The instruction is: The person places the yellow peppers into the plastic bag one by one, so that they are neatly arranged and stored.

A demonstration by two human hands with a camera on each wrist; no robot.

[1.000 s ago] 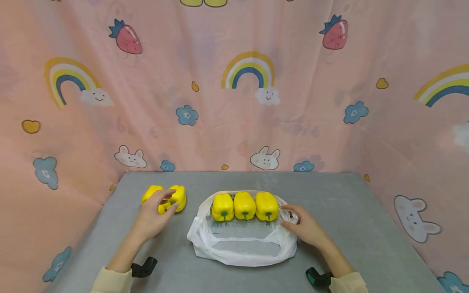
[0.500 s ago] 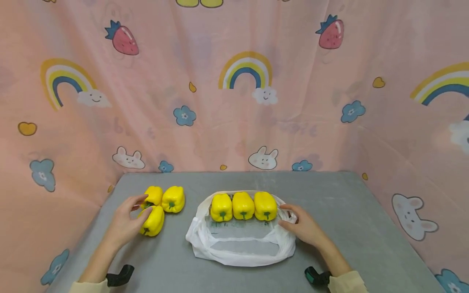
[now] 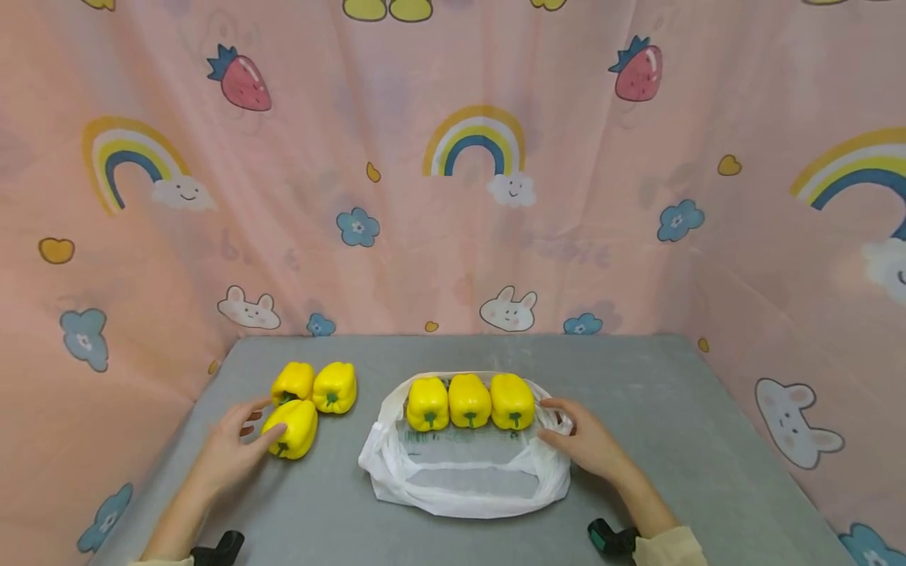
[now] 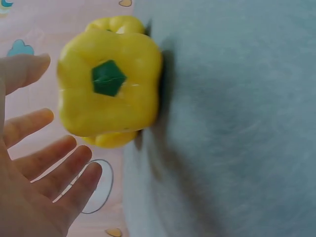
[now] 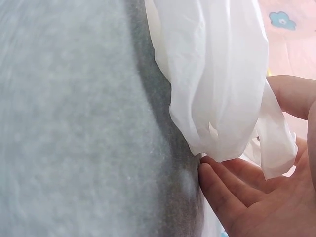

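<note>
A yellow bell pepper (image 3: 297, 426) lies nearest my left hand (image 3: 230, 448), whose thumb overlaps its near left side in the head view. In the left wrist view that pepper (image 4: 133, 54) shows its green stem, and a gap separates it from the spread fingers (image 4: 54, 153). Right behind it lie two more yellow peppers, one on the left (image 3: 292, 381) and one on the right (image 3: 336, 387). At the centre, a white plastic bag (image 3: 385, 464) lies with its mouth wide. My right hand (image 3: 591, 444) holds the bag's right side between thumb and fingers.
Inside the bag, three yellow peppers, such as the middle one (image 3: 470, 399), stand in a row at the back. The grey table (image 3: 708, 472) ends at a pink patterned curtain (image 3: 594, 267) behind and at both sides.
My left hand has drawn back left and toward me from the pepper group, bringing the front pepper into full view. The right hand keeps its place at the bag.
</note>
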